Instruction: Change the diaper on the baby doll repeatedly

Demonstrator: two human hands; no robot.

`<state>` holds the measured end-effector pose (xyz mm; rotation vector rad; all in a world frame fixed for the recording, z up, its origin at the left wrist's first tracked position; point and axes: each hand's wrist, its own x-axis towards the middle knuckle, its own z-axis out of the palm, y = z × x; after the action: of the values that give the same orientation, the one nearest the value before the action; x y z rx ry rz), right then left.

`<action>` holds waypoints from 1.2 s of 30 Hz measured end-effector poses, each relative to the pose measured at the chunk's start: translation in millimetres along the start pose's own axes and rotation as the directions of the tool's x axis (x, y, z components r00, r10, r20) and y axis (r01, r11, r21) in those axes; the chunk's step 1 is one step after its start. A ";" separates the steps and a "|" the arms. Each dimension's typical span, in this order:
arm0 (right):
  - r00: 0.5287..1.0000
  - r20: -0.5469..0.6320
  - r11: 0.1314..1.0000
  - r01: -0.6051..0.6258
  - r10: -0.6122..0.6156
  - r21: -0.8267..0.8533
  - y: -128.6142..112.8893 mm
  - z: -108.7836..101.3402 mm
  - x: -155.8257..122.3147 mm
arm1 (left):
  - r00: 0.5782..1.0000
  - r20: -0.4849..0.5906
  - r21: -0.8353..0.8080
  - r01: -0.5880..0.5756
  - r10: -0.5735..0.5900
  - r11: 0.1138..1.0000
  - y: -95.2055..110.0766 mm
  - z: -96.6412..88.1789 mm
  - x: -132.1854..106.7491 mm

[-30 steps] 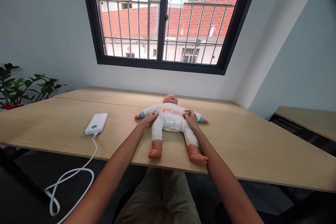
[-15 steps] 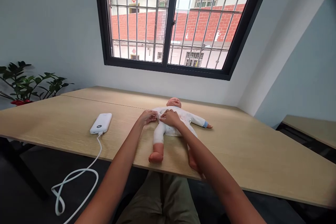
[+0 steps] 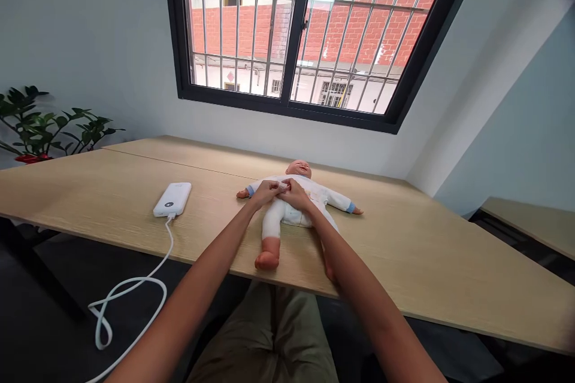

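Note:
A baby doll (image 3: pixel 298 169) lies on its back on the wooden table, head toward the window and legs toward me. It wears a white top (image 3: pixel 336 198) with blue cuffs; white covers its upper legs, and its lower legs are bare. Over the doll's chest, my left hand (image 3: pixel 268 190) pinches the white top's fabric with closed fingers. My right hand (image 3: pixel 294 194) is right beside it, its fingers also closed on the cloth. Their fingertips nearly meet. My right forearm hides most of one doll leg.
A white power bank (image 3: pixel 173 198) lies on the left of the table (image 3: pixel 215 233), its white cable (image 3: pixel 169 245) hanging over the front edge. A potted plant (image 3: pixel 49 125) stands at the far left. A barred window (image 3: pixel 287 109) is behind the table.
My left hand has moved right, from the doll's side onto its chest beside my right hand, uncovering the doll's arm on the left. The camera view has shifted slightly.

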<state>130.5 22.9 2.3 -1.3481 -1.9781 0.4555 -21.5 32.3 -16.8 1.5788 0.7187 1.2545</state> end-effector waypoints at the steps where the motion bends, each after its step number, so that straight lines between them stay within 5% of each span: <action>1: 1.000 -0.022 0.990 -0.001 0.004 0.142 4.0 -1.3 0.5 | 0.999 -0.042 -0.037 -0.002 0.001 0.999 -1.9 1.6 0.6; 5: 0.993 -0.115 0.904 0.053 -0.004 0.423 12.2 -5.5 1.4 | 0.988 -0.153 -0.146 -0.024 0.001 0.989 -7.5 0.7 2.8; 10: 0.988 -0.139 0.903 0.122 -0.070 0.411 7.7 -6.8 -1.1 | 0.983 -0.174 -0.205 0.019 -0.055 0.979 -10.4 -2.1 4.8; 17: 0.983 -0.182 0.903 0.071 0.009 0.425 9.0 -4.0 1.1 | 0.957 -0.241 -0.412 0.052 -0.164 0.910 -12.0 -7.3 4.0; 25: 0.979 -0.182 0.901 0.157 -0.088 0.405 5.9 -5.5 -3.4 | 0.997 -0.047 -0.225 0.044 -0.056 0.973 -17.4 -2.0 6.8; 36: 0.976 -0.218 0.877 0.098 0.008 0.470 3.2 -6.3 -2.6 | 0.990 -0.103 -0.251 0.063 -0.092 0.966 -26.0 -0.8 9.9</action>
<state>137.7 21.2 3.9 -0.9853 -1.5775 0.6947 -16.4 50.7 -37.0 1.2729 0.6610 1.3293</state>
